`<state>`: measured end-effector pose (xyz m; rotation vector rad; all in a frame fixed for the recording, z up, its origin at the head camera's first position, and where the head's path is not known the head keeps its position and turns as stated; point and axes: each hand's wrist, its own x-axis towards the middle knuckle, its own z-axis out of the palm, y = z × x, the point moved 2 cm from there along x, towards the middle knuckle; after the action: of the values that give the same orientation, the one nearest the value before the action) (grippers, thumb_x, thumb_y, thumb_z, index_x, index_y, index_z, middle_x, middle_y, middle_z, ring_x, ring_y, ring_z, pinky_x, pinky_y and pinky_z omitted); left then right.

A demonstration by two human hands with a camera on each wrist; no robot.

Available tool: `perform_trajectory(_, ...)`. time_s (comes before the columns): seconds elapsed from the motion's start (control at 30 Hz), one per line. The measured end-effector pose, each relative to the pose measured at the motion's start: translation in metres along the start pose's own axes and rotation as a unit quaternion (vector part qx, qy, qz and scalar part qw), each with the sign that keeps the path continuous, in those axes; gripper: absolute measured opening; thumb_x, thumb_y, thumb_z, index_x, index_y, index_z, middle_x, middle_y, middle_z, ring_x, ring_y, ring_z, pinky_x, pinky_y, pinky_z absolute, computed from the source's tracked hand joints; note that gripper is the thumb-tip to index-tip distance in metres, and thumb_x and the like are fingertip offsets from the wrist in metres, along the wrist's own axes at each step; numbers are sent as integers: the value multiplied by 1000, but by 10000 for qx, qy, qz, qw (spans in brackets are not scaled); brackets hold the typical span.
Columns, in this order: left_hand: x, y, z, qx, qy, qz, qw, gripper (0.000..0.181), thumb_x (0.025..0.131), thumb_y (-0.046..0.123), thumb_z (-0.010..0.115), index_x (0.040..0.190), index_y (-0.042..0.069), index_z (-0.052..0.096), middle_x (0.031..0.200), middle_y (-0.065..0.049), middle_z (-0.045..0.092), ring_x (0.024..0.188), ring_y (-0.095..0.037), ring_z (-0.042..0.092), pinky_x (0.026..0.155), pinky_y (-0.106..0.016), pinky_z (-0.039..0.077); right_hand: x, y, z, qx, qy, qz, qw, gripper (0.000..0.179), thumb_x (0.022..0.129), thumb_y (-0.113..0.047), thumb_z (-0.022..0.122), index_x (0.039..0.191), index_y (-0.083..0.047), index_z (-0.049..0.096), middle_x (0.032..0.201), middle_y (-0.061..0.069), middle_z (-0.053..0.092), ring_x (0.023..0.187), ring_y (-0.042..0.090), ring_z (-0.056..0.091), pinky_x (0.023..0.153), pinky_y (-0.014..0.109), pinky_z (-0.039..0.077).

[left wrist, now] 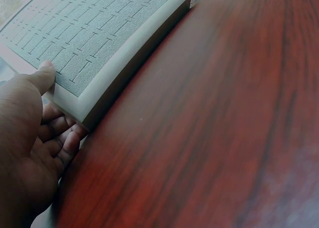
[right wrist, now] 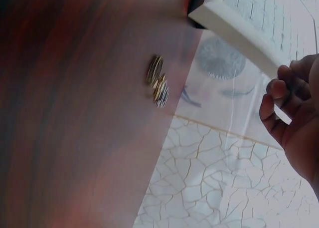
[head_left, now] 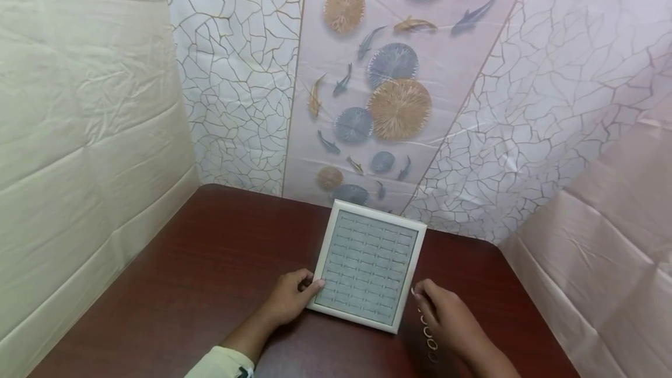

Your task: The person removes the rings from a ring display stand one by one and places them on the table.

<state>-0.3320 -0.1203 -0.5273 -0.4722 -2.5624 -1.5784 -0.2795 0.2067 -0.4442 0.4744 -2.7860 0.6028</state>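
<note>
A ring display tray (head_left: 367,264), white-framed with a grey slotted pad, stands tilted up on the table. My left hand (head_left: 290,298) grips its lower left side, thumb on the front of the frame and fingers behind, as the left wrist view shows with the same hand (left wrist: 37,133). Just off the tray's right edge, my right hand (head_left: 446,317) pinches a small ring (head_left: 413,291), mostly hidden by the fingertips. In the right wrist view the curled right hand (right wrist: 294,103) is close by the white frame (right wrist: 239,36). No rings show in the pad's slots.
Several gold and silver-coloured rings (head_left: 431,343) lie in a row on the dark red wooden table (head_left: 210,284) beside the right hand; they appear as a cluster of rings (right wrist: 158,81) in the right wrist view. Patterned cloth (head_left: 236,74) hangs behind the table, plain cloth at both sides.
</note>
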Motion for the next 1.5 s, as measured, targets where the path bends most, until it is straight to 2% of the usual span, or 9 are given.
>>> perform_trajectory(0.2,0,-3,-1,49,17,-13,10000,40,95,51,60,99,12,68,83,3,69,75,-6,59,68,-23,48,-7,11,-2,69,-142,-87,9998,22,95,-5,63,90,-27,61,81,-8,63,62,-3,49,57,20,44)
perform_trajectory(0.33,0,-4,-2,58,37,-16,10000,40,95,51,60,99,12,68,83,4,69,76,-6,60,68,-23,48,-10,19,-2,-3,-128,-183,9998,25,93,-6,65,86,-29,60,82,-11,62,64,-4,48,57,20,43)
perform_trajectory(0.43,0,-4,-2,81,34,-44,10000,40,95,51,60,99,12,68,84,3,69,76,-6,60,69,-23,48,-12,24,-1,-99,-218,-114,9996,25,93,-8,66,85,-30,59,82,-13,62,65,-4,49,59,20,43)
perform_trajectory(0.57,0,-4,-2,80,7,-83,9999,40,95,51,60,100,12,68,85,3,70,77,-6,61,69,-24,49,-17,32,-1,-146,-524,161,9984,18,94,-11,65,86,-27,61,79,-11,62,63,-3,49,58,20,42)
perform_trajectory(0.77,1,-4,-1,74,-19,-123,9999,40,95,53,60,100,14,68,86,4,69,78,-6,60,71,-24,48,-24,43,0,-184,-823,314,9959,12,94,-12,64,87,-21,62,73,-11,61,61,-3,47,56,21,40)
perform_trajectory(0.9,0,-3,-2,16,6,-69,10000,39,95,51,60,100,13,68,86,3,69,78,-7,60,71,-24,48,-26,48,1,-186,-967,185,9950,11,93,-12,64,88,-21,63,74,-12,60,63,-4,48,57,21,40)
perform_trajectory(1.03,0,-3,-2,-40,-29,-74,10000,39,95,51,60,100,13,68,86,2,69,78,-6,60,70,-23,48,-29,49,3,16,-1094,-272,9936,10,96,-12,63,89,-19,61,77,-10,61,68,-4,50,58,22,42)
perform_trajectory(1.2,0,-2,-2,99,49,13,9999,39,95,51,61,100,12,68,86,3,69,78,-7,59,71,-24,48,-30,46,4,202,-871,-812,9927,13,95,-8,63,88,-18,58,77,-8,57,71,-4,48,60,19,42)
perform_trajectory(1.5,1,-2,0,73,-29,-14,10000,40,95,51,60,101,12,68,87,3,70,79,-7,60,71,-24,48,-33,39,2,202,-956,-428,9943,12,93,-10,67,88,-19,61,77,-12,57,67,-5,47,58,20,41)
